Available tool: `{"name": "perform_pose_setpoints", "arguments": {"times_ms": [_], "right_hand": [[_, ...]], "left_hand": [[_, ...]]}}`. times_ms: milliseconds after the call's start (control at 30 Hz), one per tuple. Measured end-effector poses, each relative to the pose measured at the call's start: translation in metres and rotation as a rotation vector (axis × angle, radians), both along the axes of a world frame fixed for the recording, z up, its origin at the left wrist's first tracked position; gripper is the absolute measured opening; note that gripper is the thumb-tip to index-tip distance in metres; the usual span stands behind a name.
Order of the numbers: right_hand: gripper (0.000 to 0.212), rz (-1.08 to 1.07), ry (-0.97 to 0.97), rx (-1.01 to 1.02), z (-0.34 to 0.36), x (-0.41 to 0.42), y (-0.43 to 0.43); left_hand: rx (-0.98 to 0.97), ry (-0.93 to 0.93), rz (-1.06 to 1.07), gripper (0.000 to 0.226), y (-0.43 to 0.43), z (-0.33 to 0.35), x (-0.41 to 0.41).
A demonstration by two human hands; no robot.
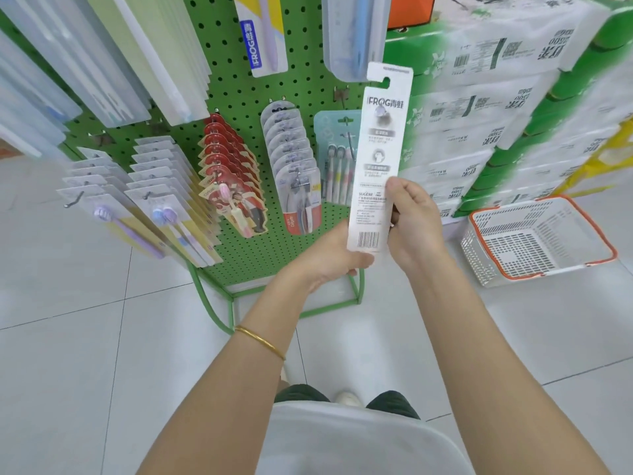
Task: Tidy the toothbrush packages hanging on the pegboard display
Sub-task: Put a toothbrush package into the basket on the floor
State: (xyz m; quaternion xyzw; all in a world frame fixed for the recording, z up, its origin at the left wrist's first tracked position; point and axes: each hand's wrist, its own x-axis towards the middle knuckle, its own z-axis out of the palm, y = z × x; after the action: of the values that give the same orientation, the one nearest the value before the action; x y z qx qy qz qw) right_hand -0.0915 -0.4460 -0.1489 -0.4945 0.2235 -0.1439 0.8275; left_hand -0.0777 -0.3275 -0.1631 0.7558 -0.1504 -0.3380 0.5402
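I hold a long white toothbrush package [378, 145] upright in front of the green pegboard [236, 87], its printed back and barcode facing me. My left hand [334, 257] grips its bottom end. My right hand [412, 217] pinches its right edge a little higher up. The hang hole at its top is off any hook. Rows of toothbrush packages hang on the board: white ones [150, 186] at the left, red ones [229, 166] in the middle, clear blister packs [294, 159] beside them and a teal pack [330, 159] partly hidden behind the held package.
A white plastic basket with an orange rim [537, 240] sits on the tiled floor at the right. Stacked tissue packs [496, 97] rise behind it. Larger packages [113, 46] hang across the board's upper left. The rack's green frame [219, 313] stands just ahead of my feet.
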Motion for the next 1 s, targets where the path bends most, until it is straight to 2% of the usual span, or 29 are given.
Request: {"name": "perform_pose_setpoints", "arguments": {"times_ms": [133,300,400,467,533,633,800,1000], "right_hand": [[0.024,0.004,0.032,-0.052,-0.004,-0.002,0.004],[0.019,0.105,0.08,-0.211,-0.022,-0.02,0.013],[0.017,0.125,0.092,-0.311,-0.03,-0.026,0.021],[0.015,0.161,0.09,-0.357,-0.03,-0.028,0.027],[0.015,0.168,0.091,-0.377,-0.029,-0.028,0.031],[0.016,0.129,0.09,-0.353,-0.03,-0.029,0.033],[0.014,0.056,0.17,-0.311,-0.036,-0.031,0.033],[0.012,-0.016,0.236,-0.278,-0.042,-0.035,0.028]], "left_hand": [[0.019,-0.013,0.022,0.04,0.0,-0.003,0.001],[-0.209,0.083,0.376,0.026,0.004,0.012,0.017],[-0.395,0.186,0.524,0.029,0.004,0.032,0.027],[-0.431,0.259,0.592,0.033,0.004,0.039,0.036],[-0.374,0.26,0.627,0.026,0.003,0.037,0.041],[-0.386,0.231,0.586,0.011,0.005,0.029,0.042],[-0.467,0.226,0.404,0.016,0.007,0.02,0.045],[-0.366,0.17,0.331,0.013,-0.009,0.007,0.049]]}}
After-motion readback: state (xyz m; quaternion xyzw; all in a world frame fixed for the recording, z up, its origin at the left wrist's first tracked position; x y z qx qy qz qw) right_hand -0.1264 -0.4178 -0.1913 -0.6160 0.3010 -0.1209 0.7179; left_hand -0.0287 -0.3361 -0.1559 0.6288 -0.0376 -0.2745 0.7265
